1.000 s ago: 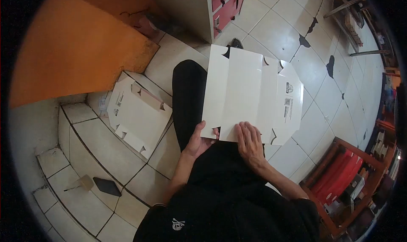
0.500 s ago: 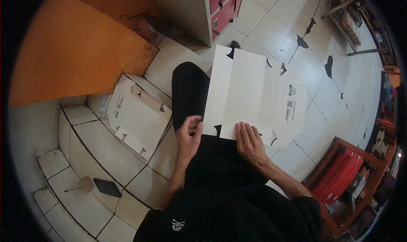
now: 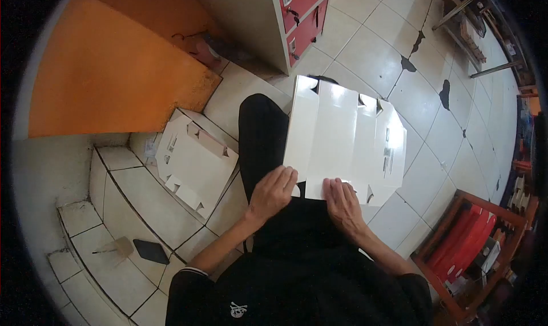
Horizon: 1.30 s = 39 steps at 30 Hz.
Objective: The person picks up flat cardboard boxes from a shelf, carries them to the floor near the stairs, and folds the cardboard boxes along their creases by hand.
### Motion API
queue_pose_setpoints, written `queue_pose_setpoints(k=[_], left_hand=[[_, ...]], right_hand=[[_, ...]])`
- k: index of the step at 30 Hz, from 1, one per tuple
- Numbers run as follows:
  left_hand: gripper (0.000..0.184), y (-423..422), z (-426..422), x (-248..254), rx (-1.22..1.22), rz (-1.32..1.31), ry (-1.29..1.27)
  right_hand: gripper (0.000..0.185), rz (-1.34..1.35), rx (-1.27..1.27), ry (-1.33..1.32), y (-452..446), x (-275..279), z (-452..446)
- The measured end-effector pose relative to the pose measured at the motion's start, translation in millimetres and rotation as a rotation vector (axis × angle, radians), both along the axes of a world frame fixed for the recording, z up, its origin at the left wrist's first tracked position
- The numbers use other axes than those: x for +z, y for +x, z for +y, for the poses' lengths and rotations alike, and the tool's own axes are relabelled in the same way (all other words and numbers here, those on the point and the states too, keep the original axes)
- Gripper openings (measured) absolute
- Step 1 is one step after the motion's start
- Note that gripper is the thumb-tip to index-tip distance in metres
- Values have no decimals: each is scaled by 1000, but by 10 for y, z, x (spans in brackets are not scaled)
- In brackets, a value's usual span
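Note:
A white cardboard box blank lies over my lap, creased into panels, with cut notches along its edges and dark print on the right end panel. My left hand has its fingers curled over the lower corner of the left panel. At the near edge of the middle panel, my right hand holds the blank, its fingers together on top and its thumb hidden. More flat box blanks with the same notches and print rest on the floor to my left.
A dark phone-like slab lies on the tiled step at lower left. Ahead stands a locker with red doors and keys in its locks. An orange partition is at left; a wooden rack with a red item is at right.
My left hand has moved right and closed on the corner of the left panel. The box blank has tilted, catching more glare. My right hand stays on its near edge. The view shifts slightly.

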<state>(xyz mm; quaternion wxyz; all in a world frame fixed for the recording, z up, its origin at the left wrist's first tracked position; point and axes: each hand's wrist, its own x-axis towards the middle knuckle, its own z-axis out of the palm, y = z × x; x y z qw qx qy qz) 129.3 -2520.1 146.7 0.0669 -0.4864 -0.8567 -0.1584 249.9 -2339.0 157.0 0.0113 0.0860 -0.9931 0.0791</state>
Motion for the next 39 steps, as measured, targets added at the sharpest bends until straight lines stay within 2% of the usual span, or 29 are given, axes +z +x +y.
queue_pose_setpoints(k=[4,9,11,12,14,15,17,18,20,22,24,29,31,34,35,36,38,39], left_hand=[[22,24,32,48,1,59,-95],[21,52,15,137,-50,-72,-226],[31,120,-30,102,-65,-478,-375],[31,92,-28,96,-69,-485,-378],[28,-22,-1,67,-120,-738,-348],[28,-85,7,23,-123,-746,-349],[25,-233,10,-100,-143,-984,-266],[25,-312,12,-166,-140,-991,-265],[21,-470,17,-299,-260,-1184,-218],[25,-585,52,-340,-231,-1199,-203],[28,-734,87,-370,-258,-1302,-399],[27,-704,16,-329,-248,-1342,-391],[25,-502,-75,-264,-261,-1243,-127],[22,-237,-31,-15,-206,-1143,-103],[19,-193,1,119,-140,-1143,-224],[19,-149,4,185,-145,-1147,-217],[22,-76,-37,256,-125,-902,-205],[22,-45,-56,248,-121,-903,-205]], right_hand=[[40,23,42,1,-21,-109,36],[38,8,135,58,52,-73,45],[38,8,165,57,95,-73,68],[39,-23,181,56,105,-58,76],[40,-64,195,51,118,-41,86],[39,-65,197,52,103,-43,97],[39,-78,201,48,91,-36,101],[39,-75,208,59,93,-28,103],[38,-72,224,68,67,-16,94],[37,-83,244,96,30,-3,61],[36,-77,247,98,35,-25,23],[34,-92,214,107,17,55,2],[35,-89,147,36,57,131,36],[35,-106,141,18,164,168,84],[35,-113,142,26,170,187,90],[32,-141,153,6,152,207,88],[30,-174,162,-15,91,261,75],[25,-316,172,-70,25,296,70]])
